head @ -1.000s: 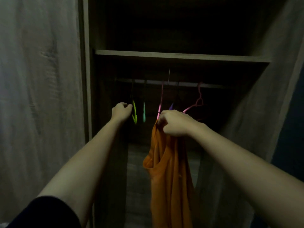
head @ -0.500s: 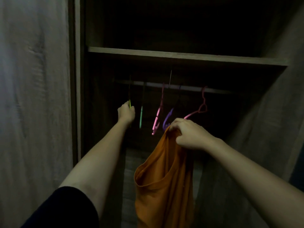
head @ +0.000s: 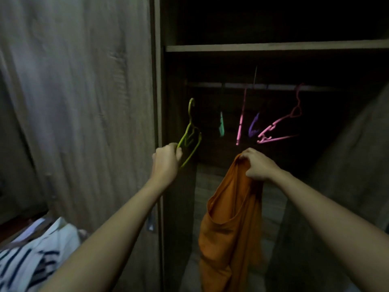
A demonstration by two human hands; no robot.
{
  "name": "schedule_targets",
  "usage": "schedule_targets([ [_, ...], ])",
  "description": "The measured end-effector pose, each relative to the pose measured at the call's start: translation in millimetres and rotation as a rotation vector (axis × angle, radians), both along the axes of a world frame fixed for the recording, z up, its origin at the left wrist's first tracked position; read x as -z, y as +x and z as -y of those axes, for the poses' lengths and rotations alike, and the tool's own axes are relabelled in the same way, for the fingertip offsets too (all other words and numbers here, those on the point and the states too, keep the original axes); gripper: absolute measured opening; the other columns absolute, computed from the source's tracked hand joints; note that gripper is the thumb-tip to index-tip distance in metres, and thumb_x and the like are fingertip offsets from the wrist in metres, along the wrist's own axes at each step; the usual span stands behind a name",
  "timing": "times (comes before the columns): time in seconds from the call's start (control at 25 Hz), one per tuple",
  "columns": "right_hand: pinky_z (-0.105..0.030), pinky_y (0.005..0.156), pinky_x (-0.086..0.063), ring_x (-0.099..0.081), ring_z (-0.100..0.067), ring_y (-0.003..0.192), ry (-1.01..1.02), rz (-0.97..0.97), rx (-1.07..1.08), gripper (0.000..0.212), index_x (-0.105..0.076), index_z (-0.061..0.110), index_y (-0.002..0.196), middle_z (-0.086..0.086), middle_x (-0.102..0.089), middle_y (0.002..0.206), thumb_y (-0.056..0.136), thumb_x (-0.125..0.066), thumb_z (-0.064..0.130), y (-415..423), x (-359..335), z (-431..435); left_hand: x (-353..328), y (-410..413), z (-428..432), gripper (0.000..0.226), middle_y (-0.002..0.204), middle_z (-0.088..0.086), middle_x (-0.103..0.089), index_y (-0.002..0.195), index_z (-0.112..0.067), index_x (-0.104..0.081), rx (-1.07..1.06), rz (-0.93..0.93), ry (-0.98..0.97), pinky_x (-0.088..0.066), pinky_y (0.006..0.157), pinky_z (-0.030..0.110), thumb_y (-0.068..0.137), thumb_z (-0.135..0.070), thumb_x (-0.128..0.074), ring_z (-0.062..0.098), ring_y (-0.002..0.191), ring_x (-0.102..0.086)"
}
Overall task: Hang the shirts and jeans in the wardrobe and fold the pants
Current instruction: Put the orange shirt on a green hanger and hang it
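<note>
- head view: big change vs a sec ago, the green hanger is off the rail! the left hand was up at the rail w/ it. now it's pulled back and down, w/ the hanger out by the wardrobe's left edge, hook up and touching nothing else.
- so the fetch-a-hanger bit looks done. next is prob threading it into the orange shirt, then back onto the rail. nothing looks hung yet.
- left hand: fingers curled round the hanger's lower arm, a firm grasp. forearm stretched fwd and up.
- right hand: clenched on a bunch of the orange shirt at its top, knuckles up, arm reaching in from the right. it's kept hold all thru and sits a bit lower than before.
- the orange shirt hangs straight down from that fist in the wardrobe opening, one opening gaping toward the camera. it's well below the rail and apart from the green hanger.
- on the rail: teal hanger, thin pink hanger, purple hanger, and a bigger pink hanger swung askew to the right.
- bottom left: a striped garment piled w/ pale cloth. can't tell what it lies on.
</note>
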State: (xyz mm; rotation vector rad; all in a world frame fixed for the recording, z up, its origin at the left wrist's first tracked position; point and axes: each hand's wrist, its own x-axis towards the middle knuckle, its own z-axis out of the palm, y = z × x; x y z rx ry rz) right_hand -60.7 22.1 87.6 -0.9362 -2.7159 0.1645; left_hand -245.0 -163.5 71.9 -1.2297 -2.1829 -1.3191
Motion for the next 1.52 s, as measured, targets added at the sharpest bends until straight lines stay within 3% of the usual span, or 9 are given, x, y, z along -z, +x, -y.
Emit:
schedule_targets([
  [0.28, -0.037, 0.104, -0.038, -0.03, -0.03, 0.132, -0.071, -0.004, 0.066, 0.07, -0.036, 0.012, 0.14, -0.005, -0.025, 0.147, 0.075, -0.055, -0.006, -18.7, 15.4, 17.9, -29.4, -28.9, 160.3, 0.005, 0.045, -0.01, -0.061, 0.085, -0.028, -0.071, 0.168, -0.02, -0.074, -0.045, 0.041, 0.013, 0.082, -0.031, -0.068, 0.009, 0.038, -0.061],
  [0.56, -0.038, 0.104, -0.038, -0.023, -0.03, 0.134, -0.079, 0.049, -0.001, 0.075, -0.031, 0.017, 0.143, -0.001, -0.015, 0.151, 0.076, -0.06, 0.0, -24.8, -4.9, 38.2, -29.1, -42.0, 203.3, 0.006, 0.047, 0.001, -0.062, 0.076, -0.05, -0.072, 0.348, -0.008, -0.039, -0.048, 0.042, 0.019, 0.072, -0.046, -0.075, 0.016, 0.035, -0.061],
  [0.88, -0.046, 0.109, -0.017, -0.023, -0.024, 0.134, 0.077, 0.143, -0.299, 0.068, -0.033, 0.024, 0.141, 0.0, -0.025, 0.151, 0.079, -0.061, 0.017, -39.7, -45.3, 90.8, 30.4, -25.5, 125.3, 0.013, 0.073, -0.012, -0.07, 0.09, -0.031, -0.068, 0.557, -0.04, 0.055, -0.051, 0.044, 0.017, 0.084, -0.02, -0.065, 0.008, 0.048, -0.065],
  [1.0, -0.039, 0.099, -0.027, -0.043, -0.013, 0.116, 0.206, -0.053, -0.337, 0.051, -0.038, 0.032, 0.136, 0.004, -0.051, 0.131, 0.089, -0.048, 0.05, -21.6, -57.1, 96.4, 38.2, -27.3, 112.6, 0.018, 0.076, -0.02, -0.07, 0.096, -0.021, -0.07, 0.562, -0.026, 0.243, -0.051, 0.049, 0.016, 0.085, -0.032, -0.061, 0.003, 0.056, -0.065],
  [1.08, -0.029, 0.079, -0.04, -0.054, -0.009, 0.094, 0.403, -0.14, -0.342, 0.04, -0.043, 0.028, 0.131, 0.004, -0.061, 0.107, 0.096, -0.038, 0.047, -8.0, -66.1, 97.3, 34.4, -23.3, 106.9, 0.028, 0.074, -0.025, -0.068, 0.099, -0.017, -0.07, 0.535, -0.116, 0.324, -0.052, 0.05, 0.016, 0.086, -0.038, -0.058, -0.002, 0.059, -0.064],
  [1.2, -0.023, 0.052, -0.03, -0.063, -0.021, 0.078, 0.657, -0.219, -0.342, 0.03, -0.055, 0.022, 0.116, -0.002, -0.066, 0.087, 0.098, -0.037, 0.039, -0.5, -78.0, 96.2, 32.1, -14.3, 93.6, 0.041, 0.084, -0.011, -0.066, 0.107, -0.014, -0.069, 0.246, -0.368, 0.284, -0.053, 0.06, 0.03, 0.092, -0.046, -0.048, 0.004, 0.074, -0.061],
  [1.28, -0.017, 0.048, -0.023, -0.062, -0.021, 0.075, 0.672, -0.256, -0.326, 0.028, -0.056, 0.021, 0.113, -0.003, -0.066, 0.085, 0.098, -0.038, 0.038, 3.1, -81.8, 92.4, 29.9, 2.1, 83.5, 0.041, 0.094, 0.009, -0.061, 0.11, -0.01, -0.068, -0.017, -0.512, 0.313, -0.045, 0.072, 0.036, 0.092, -0.04, -0.048, 0.02, 0.087, -0.053],
  [1.4, -0.013, 0.048, -0.024, -0.058, -0.015, 0.069, 0.692, -0.284, -0.343, 0.028, -0.057, 0.02, 0.113, -0.002, -0.065, 0.084, 0.099, -0.039, 0.036, 5.4, -81.3, 90.1, 25.8, 54.5, 63.8, 0.039, 0.086, 0.013, -0.059, 0.098, -0.005, -0.068, -0.007, -0.638, 0.298, -0.04, 0.069, 0.034, 0.092, -0.038, -0.048, 0.024, 0.081, -0.05],
  [1.52, -0.014, 0.048, -0.027, -0.05, -0.008, 0.064, 0.668, -0.288, -0.358, 0.028, -0.056, 0.019, 0.113, -0.001, -0.064, 0.082, 0.099, -0.038, 0.035, 5.5, -80.7, 93.7, 24.5, 93.2, 38.1, 0.044, 0.099, 0.007, -0.058, 0.108, -0.01, -0.064, 0.101, -0.353, 0.04, -0.045, 0.077, 0.032, 0.092, -0.046, -0.046, 0.021, 0.091, -0.051],
])
